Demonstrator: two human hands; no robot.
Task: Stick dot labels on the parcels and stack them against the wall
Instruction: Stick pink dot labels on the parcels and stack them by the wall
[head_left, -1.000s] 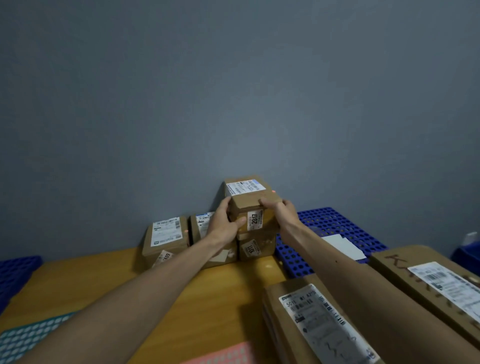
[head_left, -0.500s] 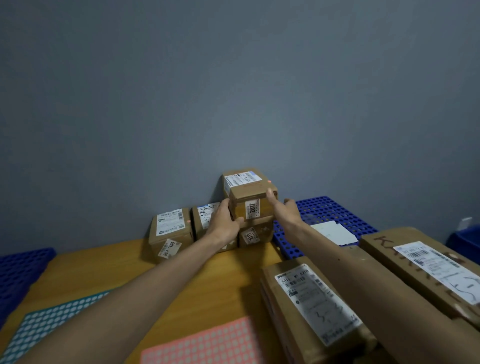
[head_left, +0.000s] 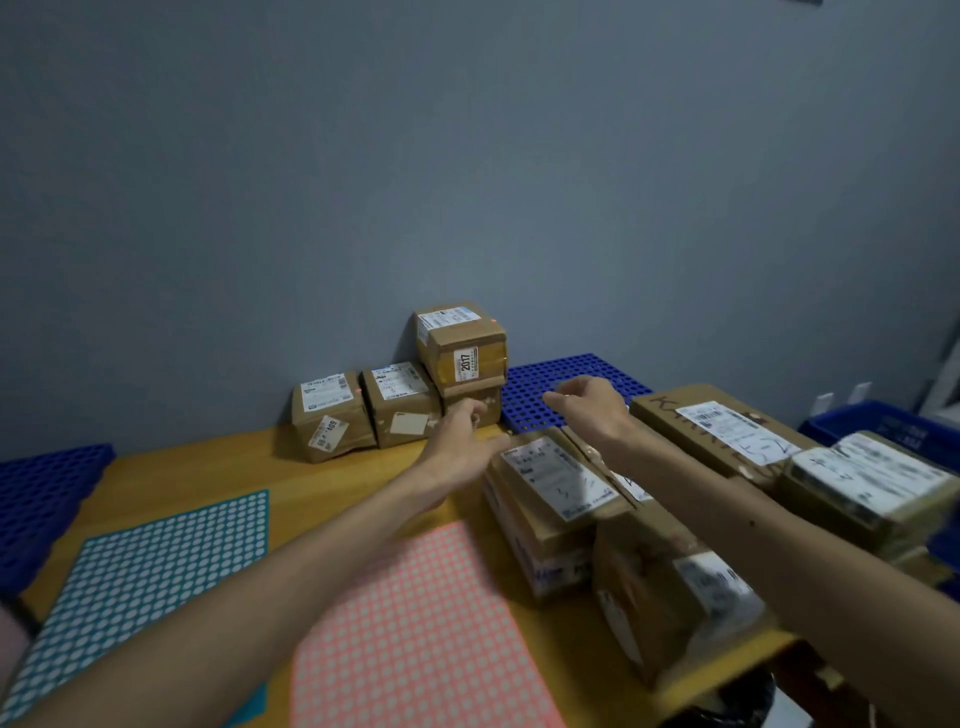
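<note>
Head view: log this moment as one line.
top parcel: on lower parcel, by wall | left grip: open, empty | right grip: open, empty

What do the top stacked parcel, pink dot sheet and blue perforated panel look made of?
The top parcel: matte brown cardboard, folded flaps, paper labels. The pink dot sheet: likely thin sticker paper, lying flat. The blue perforated panel: probably moulded plastic, uniform holes.

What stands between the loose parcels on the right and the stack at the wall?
Nothing fixed that shows. Only the person's own left hand and right hand, both empty, hover between the nearest parcel and the stack; beneath them is bare table and a blue mat.
</note>
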